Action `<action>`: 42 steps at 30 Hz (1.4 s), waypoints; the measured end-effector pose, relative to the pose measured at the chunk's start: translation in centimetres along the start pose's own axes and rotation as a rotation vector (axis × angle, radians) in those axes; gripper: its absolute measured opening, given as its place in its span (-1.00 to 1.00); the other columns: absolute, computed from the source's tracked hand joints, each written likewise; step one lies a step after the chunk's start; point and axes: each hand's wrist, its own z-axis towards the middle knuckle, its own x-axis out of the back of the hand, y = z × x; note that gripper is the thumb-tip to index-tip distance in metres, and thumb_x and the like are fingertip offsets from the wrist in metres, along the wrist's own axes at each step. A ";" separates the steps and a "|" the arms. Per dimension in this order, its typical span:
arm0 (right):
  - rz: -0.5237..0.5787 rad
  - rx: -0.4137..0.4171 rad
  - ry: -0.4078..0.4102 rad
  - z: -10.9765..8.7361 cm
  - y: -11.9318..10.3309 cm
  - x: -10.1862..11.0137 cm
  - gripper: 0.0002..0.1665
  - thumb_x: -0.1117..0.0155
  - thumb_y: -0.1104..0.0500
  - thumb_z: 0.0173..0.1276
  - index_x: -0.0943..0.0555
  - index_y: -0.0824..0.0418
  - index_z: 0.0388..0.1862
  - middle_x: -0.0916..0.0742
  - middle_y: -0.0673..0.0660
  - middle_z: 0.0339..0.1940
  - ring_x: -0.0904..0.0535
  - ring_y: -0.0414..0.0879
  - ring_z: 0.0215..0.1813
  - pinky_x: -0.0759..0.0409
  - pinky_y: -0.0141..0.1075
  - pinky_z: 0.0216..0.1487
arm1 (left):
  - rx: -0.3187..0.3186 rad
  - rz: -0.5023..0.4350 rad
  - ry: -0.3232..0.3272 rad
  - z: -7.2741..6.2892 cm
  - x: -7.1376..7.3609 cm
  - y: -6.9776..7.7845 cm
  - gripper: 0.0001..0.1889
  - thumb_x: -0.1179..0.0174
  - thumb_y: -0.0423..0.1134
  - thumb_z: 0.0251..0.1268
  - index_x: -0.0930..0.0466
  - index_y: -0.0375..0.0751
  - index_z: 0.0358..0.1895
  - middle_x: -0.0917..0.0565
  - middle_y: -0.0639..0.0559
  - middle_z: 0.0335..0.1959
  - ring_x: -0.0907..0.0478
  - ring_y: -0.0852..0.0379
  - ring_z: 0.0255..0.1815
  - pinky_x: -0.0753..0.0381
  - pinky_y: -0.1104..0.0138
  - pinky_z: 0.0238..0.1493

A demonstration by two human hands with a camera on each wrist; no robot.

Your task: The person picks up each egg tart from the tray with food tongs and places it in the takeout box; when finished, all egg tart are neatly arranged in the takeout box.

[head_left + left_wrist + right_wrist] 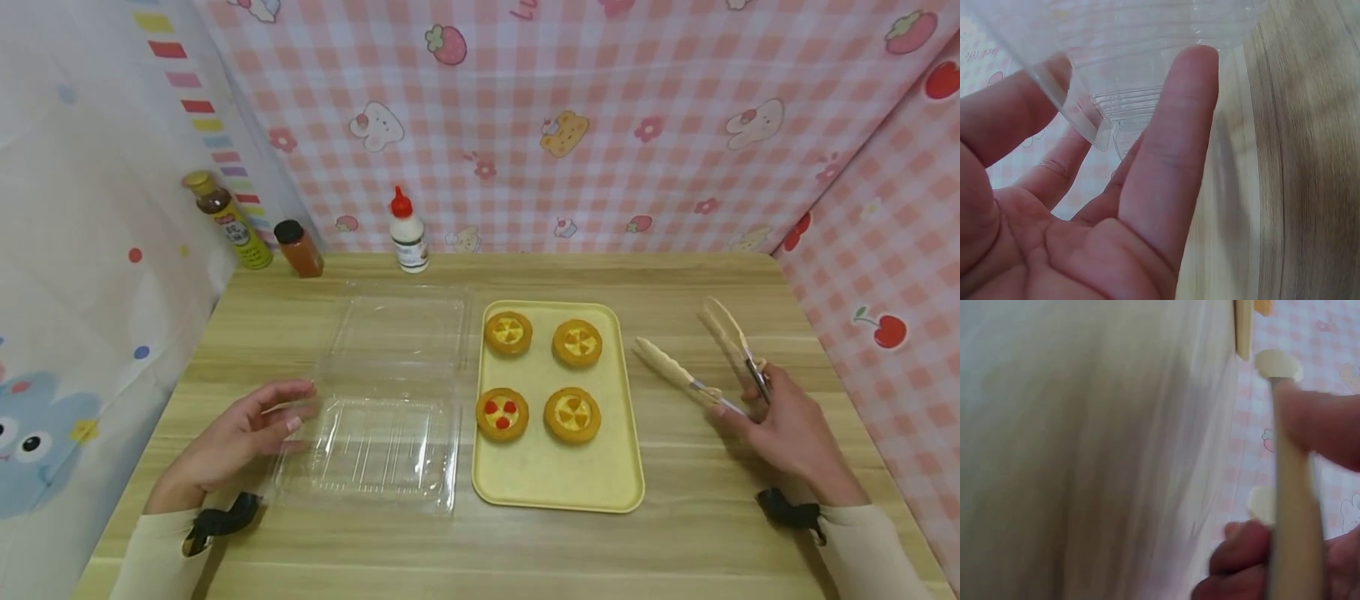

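Observation:
My left hand [243,433] is at the left edge of a clear plastic clamshell box [375,442], which lies with its lid spread back. In the left wrist view its fingers and thumb are loosely spread around a corner of the box [1129,103]; whether they press on it is hard to tell. At the right, my right hand [787,425] holds a pair of tongs [677,369] with cream tips, their arms spread wide and nothing between them. Between box and tongs, a pale yellow tray [555,487] carries tarts, three with orange wedges [572,415] and one with red dots [502,415].
Along the back left stand a yellow-capped bottle [236,229], a black-lidded jar [300,250] and a white squeeze bottle [409,242] with a red nozzle. Patterned cloth [480,125] hangs behind the wooden table [525,550] and at both sides.

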 end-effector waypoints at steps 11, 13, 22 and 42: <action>-0.018 -0.001 -0.008 -0.8 -1.3 1.1 -0.38 -0.58 -0.21 0.29 -0.57 0.26 -0.07 -0.72 0.26 -0.27 -0.43 -0.06 -0.41 -0.31 -0.29 -0.42 | -0.019 -0.019 -0.021 -0.2 -0.1 0.4 -0.46 -0.02 -0.36 0.70 -0.13 -0.40 0.59 -0.47 0.17 0.48 -0.58 0.37 0.37 -0.79 0.16 0.13; -0.021 0.028 -0.010 -1.0 -1.9 1.2 -0.38 -0.61 -0.21 0.25 -0.56 0.22 -0.09 -0.65 0.18 -0.37 -0.39 -0.11 -0.47 -0.27 -0.32 -0.47 | -0.020 -0.020 -0.023 -0.2 0.0 0.4 -0.46 -0.02 -0.36 0.70 -0.14 -0.40 0.59 -0.47 0.18 0.48 -0.58 0.36 0.37 -0.79 0.16 0.13; -0.069 0.213 0.003 -1.7 -4.9 1.1 -0.34 -0.73 -0.20 0.09 -0.56 0.11 -0.08 -0.49 -0.03 -0.54 -0.30 -0.29 -0.55 -0.25 -0.38 -0.48 | -0.023 -0.021 -0.025 -0.2 0.1 0.2 -0.46 -0.01 -0.38 0.70 -0.13 -0.39 0.59 -0.48 0.13 0.48 -0.58 0.36 0.38 -0.79 0.15 0.13; -0.093 0.437 -0.080 -2.3 -7.2 0.1 -0.34 -0.75 -0.20 0.04 -0.60 0.04 -0.04 -0.62 -0.15 -0.36 -0.23 -0.45 -0.54 -0.28 -0.47 -0.52 | -0.024 -0.008 -0.051 0.0 0.2 0.5 -0.45 0.02 -0.38 0.71 -0.09 -0.43 0.60 -0.48 0.11 0.47 -0.60 0.32 0.35 -0.80 0.13 0.11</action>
